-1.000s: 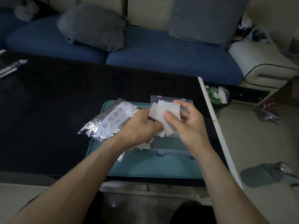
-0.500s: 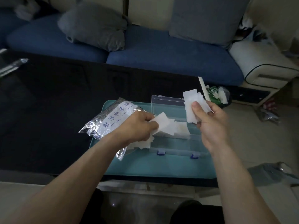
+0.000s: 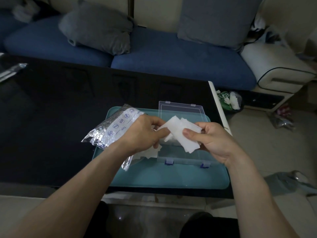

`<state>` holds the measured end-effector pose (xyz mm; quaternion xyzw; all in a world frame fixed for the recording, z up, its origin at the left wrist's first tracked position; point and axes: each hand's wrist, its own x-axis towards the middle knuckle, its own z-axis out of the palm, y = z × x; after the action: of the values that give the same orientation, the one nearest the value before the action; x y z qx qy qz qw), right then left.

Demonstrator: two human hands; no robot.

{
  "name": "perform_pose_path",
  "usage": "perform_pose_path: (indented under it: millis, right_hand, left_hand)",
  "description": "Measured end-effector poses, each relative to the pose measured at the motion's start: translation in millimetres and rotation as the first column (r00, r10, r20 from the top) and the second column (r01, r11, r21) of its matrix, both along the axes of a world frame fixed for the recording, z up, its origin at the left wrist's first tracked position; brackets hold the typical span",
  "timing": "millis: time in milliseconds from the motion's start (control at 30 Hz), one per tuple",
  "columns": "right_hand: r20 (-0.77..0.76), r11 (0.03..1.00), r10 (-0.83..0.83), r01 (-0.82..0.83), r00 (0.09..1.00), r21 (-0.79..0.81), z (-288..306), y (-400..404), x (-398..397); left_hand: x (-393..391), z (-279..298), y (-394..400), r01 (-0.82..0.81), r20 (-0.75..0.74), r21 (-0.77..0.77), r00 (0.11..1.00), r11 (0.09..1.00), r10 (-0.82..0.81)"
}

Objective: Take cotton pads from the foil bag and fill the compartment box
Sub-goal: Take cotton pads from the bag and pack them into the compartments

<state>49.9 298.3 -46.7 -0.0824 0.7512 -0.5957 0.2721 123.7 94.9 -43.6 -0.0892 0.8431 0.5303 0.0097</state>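
A fanned stack of thin, soft white square cotton pads point(image 3: 184, 134) is pinched between the thumb and fingers of the right hand point(image 3: 211, 140), above the clear plastic compartment box point(image 3: 181, 152) with its lid raised, on the teal tray point(image 3: 171, 176) at the tabletop's right edge. The left hand point(image 3: 142, 133) pinches the stack's left corner; half a second ago the hands were apart, each holding pads. The crinkled foil bag point(image 3: 113, 127) lies at the tray's left edge, partly hidden by the left hand; loose pads point(image 3: 147, 152) lie beneath it.
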Motion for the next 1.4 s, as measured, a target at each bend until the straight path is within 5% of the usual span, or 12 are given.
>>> perform_pose_path:
  millis: [233,433,767,933,1033,1200,1400]
  right_hand:
    - [-0.115,0.964,-0.248,0.233,0.962,-0.128,6,12,-7]
    - [-0.18,0.985,0.175,-0.174,0.968,0.017,7,16,0]
    - [-0.181,0.985,0.168,-0.159,0.969,0.063,-5,6,0]
    - [-0.147,0.978,0.143,-0.163,0.979,-0.132,12,11,3]
    - [-0.122,0.951,0.284,-0.295,0.951,-0.092,20,7,13]
    - [-0.243,0.916,0.391,-0.349,0.888,0.2,7,-13,21]
    - [-0.331,0.95,0.287,-0.221,0.899,0.222,1,-12,13]
  left_hand:
    - [-3,-6,-5,-0.01,0.052,-0.123,0.998,0.992,0.016]
    - [0,-6,-7,0.176,0.144,-0.123,0.977,0.977,-0.158]
    - [2,0,-4,0.276,0.168,0.269,0.93,0.923,-0.327]
    - [-4,-1,-5,-0.016,0.268,0.61,0.945,0.793,-0.187]
    - [-5,-7,5,-0.135,0.42,0.618,0.89,0.774,-0.18]
    - [0,-13,27,-0.01,0.449,0.69,0.79,0.723,-0.417]
    - [-6,-12,23,-0.036,0.411,0.661,0.854,0.75,-0.321]
